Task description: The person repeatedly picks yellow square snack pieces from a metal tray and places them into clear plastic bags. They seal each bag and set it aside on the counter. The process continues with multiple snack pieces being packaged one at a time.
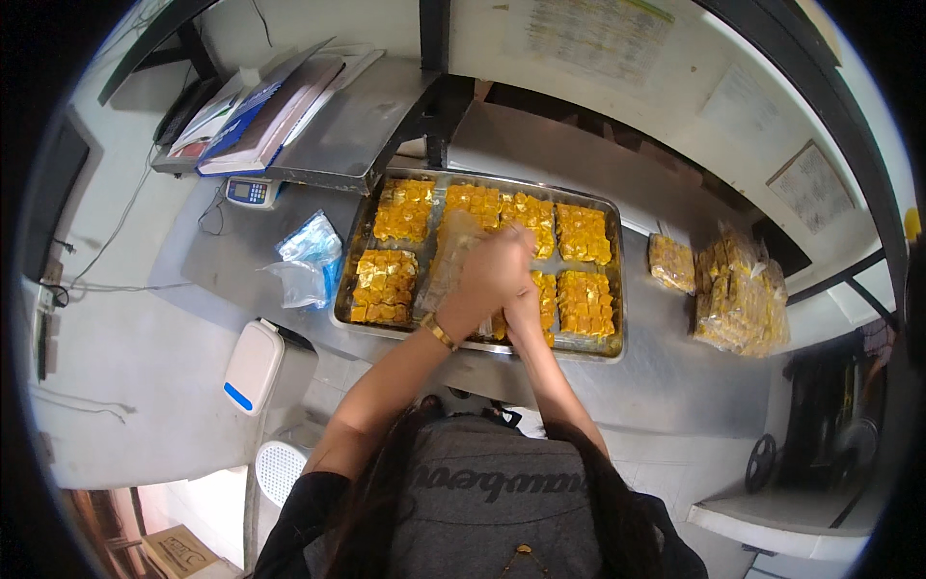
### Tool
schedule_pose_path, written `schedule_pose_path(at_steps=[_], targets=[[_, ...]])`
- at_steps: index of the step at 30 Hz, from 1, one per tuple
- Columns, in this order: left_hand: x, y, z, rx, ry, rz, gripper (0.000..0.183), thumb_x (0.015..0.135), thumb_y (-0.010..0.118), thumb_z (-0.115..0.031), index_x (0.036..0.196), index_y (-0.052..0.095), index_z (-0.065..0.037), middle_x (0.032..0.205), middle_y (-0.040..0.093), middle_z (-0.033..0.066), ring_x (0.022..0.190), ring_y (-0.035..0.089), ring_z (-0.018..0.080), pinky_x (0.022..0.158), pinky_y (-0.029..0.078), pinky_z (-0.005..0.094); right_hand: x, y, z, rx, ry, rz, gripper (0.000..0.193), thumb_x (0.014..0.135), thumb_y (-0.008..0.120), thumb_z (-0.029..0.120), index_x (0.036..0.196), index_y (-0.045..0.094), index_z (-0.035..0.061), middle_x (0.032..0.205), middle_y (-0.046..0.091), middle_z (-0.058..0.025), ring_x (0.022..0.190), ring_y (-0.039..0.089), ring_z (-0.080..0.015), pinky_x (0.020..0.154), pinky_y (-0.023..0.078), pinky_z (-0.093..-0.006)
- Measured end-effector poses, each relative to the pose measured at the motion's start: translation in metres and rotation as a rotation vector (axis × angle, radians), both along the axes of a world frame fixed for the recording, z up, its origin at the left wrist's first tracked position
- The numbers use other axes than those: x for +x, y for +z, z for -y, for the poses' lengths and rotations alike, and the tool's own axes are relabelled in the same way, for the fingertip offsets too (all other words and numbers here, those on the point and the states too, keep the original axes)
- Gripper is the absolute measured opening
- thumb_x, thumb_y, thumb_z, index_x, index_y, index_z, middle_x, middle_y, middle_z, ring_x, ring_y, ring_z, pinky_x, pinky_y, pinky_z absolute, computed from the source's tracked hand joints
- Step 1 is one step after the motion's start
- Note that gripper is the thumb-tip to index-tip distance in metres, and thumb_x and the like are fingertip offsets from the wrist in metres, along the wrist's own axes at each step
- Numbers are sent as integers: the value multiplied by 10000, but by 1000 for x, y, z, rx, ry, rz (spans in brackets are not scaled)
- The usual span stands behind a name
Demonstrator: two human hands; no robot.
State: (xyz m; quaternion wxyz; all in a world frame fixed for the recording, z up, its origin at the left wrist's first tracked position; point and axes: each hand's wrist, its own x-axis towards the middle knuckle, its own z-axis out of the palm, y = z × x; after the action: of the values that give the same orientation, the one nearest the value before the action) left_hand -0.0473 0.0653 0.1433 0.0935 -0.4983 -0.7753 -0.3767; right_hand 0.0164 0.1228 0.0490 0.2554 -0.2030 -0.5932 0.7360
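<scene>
L hand [490,268] & R hand [522,307] overlap by clear bag [451,259]; can't tell if fingers grip. Quick tug could scatter gold-wrapped pcs [583,234].

Looking like a food-packing workroom: spreading a steel table [666,372] and metal tray [621,280] of golden blocks [584,234] beneath the left hand [490,268], showing bagged packs [738,294] right of it, stacked folders [265,125] and a keypad device [251,192] left of it.
</scene>
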Motion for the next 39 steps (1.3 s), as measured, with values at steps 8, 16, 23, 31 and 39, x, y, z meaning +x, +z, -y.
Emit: schedule_pose_path(at_steps=[8,16,23,31,39], targets=[[39,-25,41,241,146,217,366,799,649,-232,1081,502,-51,969,562,114,925,576,270,742,470,367,5,-31,-35,-666,-116,-258,325,782,642,37,1091,542,59,1009,592,-60,944,563,-186,862,475,-346],[19,-69,41,121,-76,1108,172,820,611,-150,910,569,-9,807,649,80,718,608,128,639,473,278,0,-5,-50,-894,-101,-441,272,801,640,75,1053,546,28,1021,594,-100,970,563,-238,916,460,-416],[57,-54,48,-71,-211,643,74,809,548,-65,866,552,-18,705,626,132,662,638,232,604,476,317,-7,55,-35,-913,-175,-260,406,810,620,182,1160,472,40,1099,548,-133,1026,535,-284,872,475,-435],[46,-2,68,-7,-154,20,536,790,634,-325,1252,448,-128,1355,384,119,1274,327,300,988,323,486,7,42,-42,-975,-127,-87,486,864,535,229,1262,334,36,1190,458,-203,1114,458,-315,973,389,-449],[-26,-48,17,259,-143,266,208,879,500,-156,1049,565,-54,949,596,135,881,565,255,740,461,369,30,73,-33,-998,6,-156,301,893,537,148,1126,426,-8,1113,505,-164,1019,541,-283,911,482,-398]])
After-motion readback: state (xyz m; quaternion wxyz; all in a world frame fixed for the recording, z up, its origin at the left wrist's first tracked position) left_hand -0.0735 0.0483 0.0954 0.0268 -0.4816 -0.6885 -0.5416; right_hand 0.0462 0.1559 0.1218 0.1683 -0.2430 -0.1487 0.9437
